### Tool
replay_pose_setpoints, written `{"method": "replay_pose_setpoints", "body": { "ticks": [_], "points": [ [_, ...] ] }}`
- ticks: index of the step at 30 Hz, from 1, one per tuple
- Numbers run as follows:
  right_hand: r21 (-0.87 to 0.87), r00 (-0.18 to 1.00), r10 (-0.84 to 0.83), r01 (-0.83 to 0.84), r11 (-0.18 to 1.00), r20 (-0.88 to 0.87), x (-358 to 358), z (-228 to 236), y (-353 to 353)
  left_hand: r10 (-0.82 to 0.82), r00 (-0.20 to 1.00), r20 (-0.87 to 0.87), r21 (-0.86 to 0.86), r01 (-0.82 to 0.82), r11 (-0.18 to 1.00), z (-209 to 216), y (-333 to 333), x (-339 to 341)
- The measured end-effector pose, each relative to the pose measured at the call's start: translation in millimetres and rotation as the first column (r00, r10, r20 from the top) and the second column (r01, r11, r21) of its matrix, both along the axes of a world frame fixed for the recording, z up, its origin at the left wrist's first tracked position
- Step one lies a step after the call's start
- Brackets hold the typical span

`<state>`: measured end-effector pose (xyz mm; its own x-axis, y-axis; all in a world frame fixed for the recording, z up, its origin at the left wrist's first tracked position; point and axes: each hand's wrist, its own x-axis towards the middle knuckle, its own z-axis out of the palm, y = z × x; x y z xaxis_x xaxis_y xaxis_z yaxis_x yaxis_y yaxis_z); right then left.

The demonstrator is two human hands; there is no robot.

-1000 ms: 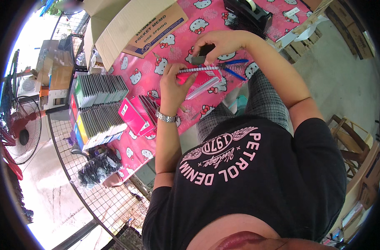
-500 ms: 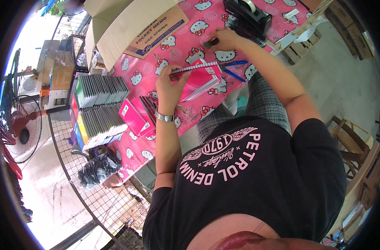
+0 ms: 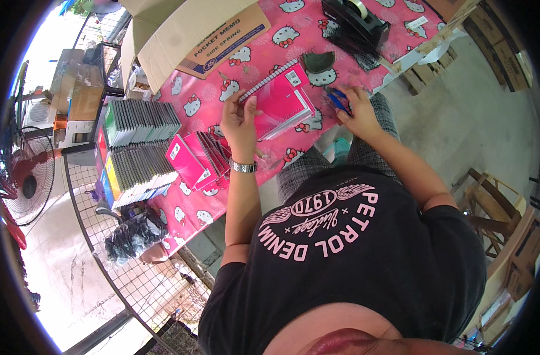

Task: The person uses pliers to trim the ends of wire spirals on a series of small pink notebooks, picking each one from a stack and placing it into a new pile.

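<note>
Left hand (image 3: 239, 118): raised ahead of the torso, fingers curled, forearm extended forward, elbow bent. Right hand (image 3: 356, 112): reaches forward, palm down, fingers apparently closed, though the grip is too small to confirm. Both forearms bare.

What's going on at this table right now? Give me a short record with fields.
Setting: a table with a pink cartoon-cat cloth
Left hand: grips the left edge of a pink spiral notebook
Right hand: rests on the cloth, fingers at a blue pen
Beside the left forearm: fanned pink notebooks
Further left: stacked notebooks
Far edge: black tape dispenser, cardboard box
</note>
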<state>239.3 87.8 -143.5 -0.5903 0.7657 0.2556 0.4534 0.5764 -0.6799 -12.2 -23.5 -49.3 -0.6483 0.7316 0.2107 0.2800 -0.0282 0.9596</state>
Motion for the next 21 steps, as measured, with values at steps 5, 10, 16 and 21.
{"method": "replay_pose_setpoints", "body": {
  "ticks": [5, 10, 16, 21],
  "points": [
    [0.089, 0.906, 0.168, -0.145, 0.985, -0.388, -28, 79, -26, 0.002, 0.999, 0.051, -0.023, 0.000, 1.000, -1, -3, -1],
    [0.209, 0.909, 0.359, -0.317, 0.925, -0.210, -68, 102, -35, -0.002, 0.998, 0.067, 0.067, -0.002, 0.998, -7, -7, 4],
    [0.191, 0.898, 0.419, -0.391, 0.900, -0.137, -70, 106, -42, 0.056, 0.998, 0.017, 0.101, -0.058, 0.993, -16, -9, 9],
    [-0.688, 0.701, 0.047, -0.709, 0.155, -0.712, -76, 108, -39, 0.177, 0.901, -0.395, 0.109, -0.145, 0.983, -7, -24, 3]
  ]
}}
